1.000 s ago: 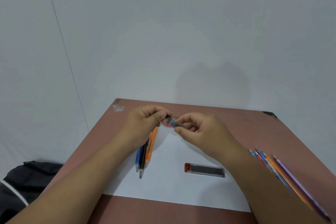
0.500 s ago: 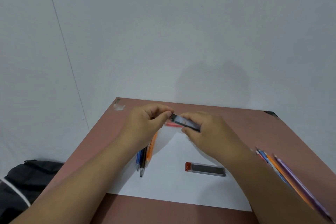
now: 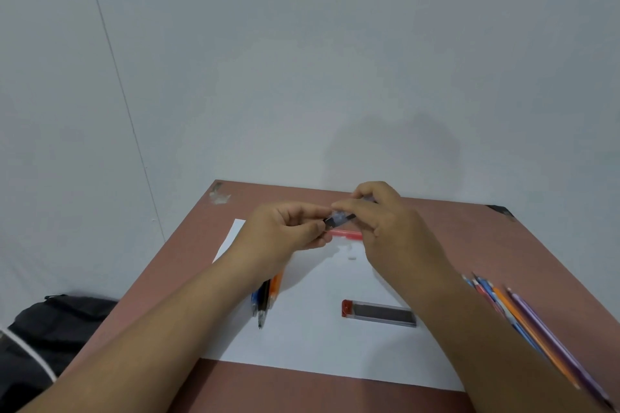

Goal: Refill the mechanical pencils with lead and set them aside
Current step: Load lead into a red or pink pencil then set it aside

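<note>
Hands (image 3: 339,225) have lifted lead case (image 3: 339,219) higher.

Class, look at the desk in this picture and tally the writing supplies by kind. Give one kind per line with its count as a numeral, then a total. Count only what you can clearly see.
Lead cases: 2, one lying on the paper, one held between the left hand and the right hand
Pencils beside the left forearm: 3
Red pencil beyond the hands: 1
Pencils at the right edge: cluster, too overlapped to count
Total clearly counted: 6
</note>
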Motion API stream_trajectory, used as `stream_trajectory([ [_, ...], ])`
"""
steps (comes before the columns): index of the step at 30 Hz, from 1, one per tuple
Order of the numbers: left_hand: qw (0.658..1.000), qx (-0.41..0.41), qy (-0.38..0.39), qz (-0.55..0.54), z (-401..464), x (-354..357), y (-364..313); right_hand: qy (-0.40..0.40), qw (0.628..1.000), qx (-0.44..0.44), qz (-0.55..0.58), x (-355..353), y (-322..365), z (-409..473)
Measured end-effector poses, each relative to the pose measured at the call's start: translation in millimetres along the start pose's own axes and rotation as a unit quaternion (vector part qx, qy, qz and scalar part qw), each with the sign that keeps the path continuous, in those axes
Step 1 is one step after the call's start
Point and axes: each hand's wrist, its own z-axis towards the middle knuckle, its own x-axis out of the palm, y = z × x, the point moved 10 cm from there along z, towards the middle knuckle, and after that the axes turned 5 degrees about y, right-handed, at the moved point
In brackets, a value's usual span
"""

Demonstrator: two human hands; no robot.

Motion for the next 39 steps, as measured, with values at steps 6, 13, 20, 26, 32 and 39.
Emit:
stream_trajectory([
  [6,0.992,-0.045,0.017,-0.114,0.6,5.6,9.2,-0.013,1.000,0.013,-0.013,-8.8,3.6,0.8],
  [13,0.990,-0.048,0.015,-0.133,2.2,3.4,11.4,-0.036,0.998,-0.019,-0.038,-16.3,12.2,-2.0],
  [20,0.992,-0.044,0.007,-0.122,5.2,0.6,12.8,-0.085,0.996,-0.022,-0.035,-19.4,15.1,-3.1],
  [26,0.984,-0.057,0.021,-0.169,3.9,6.0,14.3,-0.040,0.999,-0.007,0.036,-13.3,9.6,0.3],
  [32,0.968,-0.108,0.071,-0.216,3.3,15.2,21.2,-0.048,0.998,-0.009,0.040,-18.5,15.1,-0.5],
  [39,0.964,-0.103,0.089,-0.229,3.6,18.9,18.5,-0.036,0.999,-0.002,0.024,-18.5,16.4,-0.5],
])
